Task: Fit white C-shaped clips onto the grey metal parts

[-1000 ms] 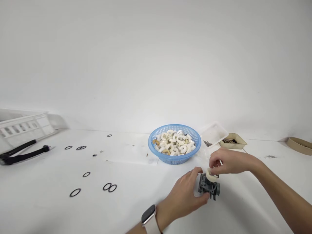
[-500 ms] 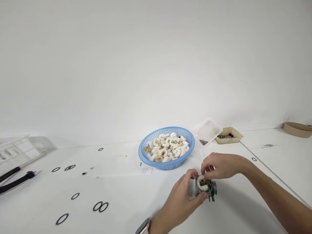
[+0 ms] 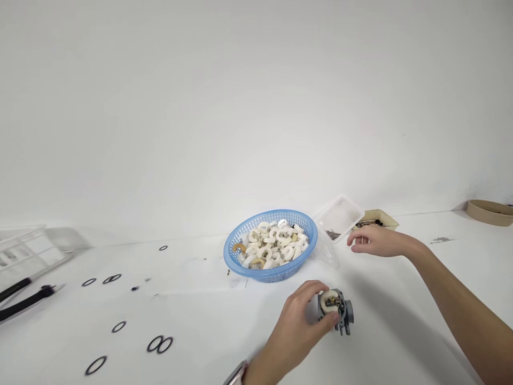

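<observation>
My left hand (image 3: pixel 298 326) grips a grey metal carburetor (image 3: pixel 343 315) on the white table, thumb on the near side and fingers on the far side. A white C-shaped float (image 3: pixel 325 300) sits in its upturned face, with small brass-coloured parts inside the curve. My right hand (image 3: pixel 372 240) hangs in the air at the near right of a shallow white tray (image 3: pixel 342 211). Its fingers are loosely bent and apart, with nothing visible in them. Small metal pins (image 3: pixel 333 235) lie in the tray's near corner.
A blue basket (image 3: pixel 230 259) full of white floats stands left of the tray. Behind my right hand is a cream tray (image 3: pixel 387 219) of small parts. Several black rubber rings (image 3: pixel 96 365) lie to the left, near black-handled pliers (image 3: pixel 28 305) and a white rack (image 3: pixel 36 248). A tan dish (image 3: pixel 487 214) stands far right.
My right hand has left the carburetor and moved up and right toward the white tray. My left hand keeps its hold on the carburetor.
</observation>
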Demonstrator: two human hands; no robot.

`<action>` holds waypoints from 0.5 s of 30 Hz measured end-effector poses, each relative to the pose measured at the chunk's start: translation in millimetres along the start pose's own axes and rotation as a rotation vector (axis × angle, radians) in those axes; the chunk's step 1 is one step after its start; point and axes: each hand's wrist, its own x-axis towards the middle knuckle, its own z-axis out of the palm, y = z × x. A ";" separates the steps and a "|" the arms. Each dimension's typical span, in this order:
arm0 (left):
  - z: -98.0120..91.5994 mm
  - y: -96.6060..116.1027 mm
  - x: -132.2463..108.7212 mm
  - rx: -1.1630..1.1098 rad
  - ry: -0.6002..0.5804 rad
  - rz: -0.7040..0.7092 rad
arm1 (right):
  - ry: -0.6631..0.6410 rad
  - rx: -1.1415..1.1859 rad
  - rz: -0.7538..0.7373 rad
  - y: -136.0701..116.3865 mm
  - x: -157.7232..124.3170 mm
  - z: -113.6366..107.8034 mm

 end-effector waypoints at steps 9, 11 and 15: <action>1.7 4.2 -1.7 -0.002 0.012 -0.057 | 0.146 -0.162 0.106 12.1 46.1 8.1; 2.8 4.1 -2.3 0.008 0.015 -0.089 | 0.145 -0.236 0.125 5.4 67.6 13.1; 4.0 4.3 -3.4 0.004 0.018 -0.113 | 0.077 -0.344 0.149 -6.2 107.5 23.3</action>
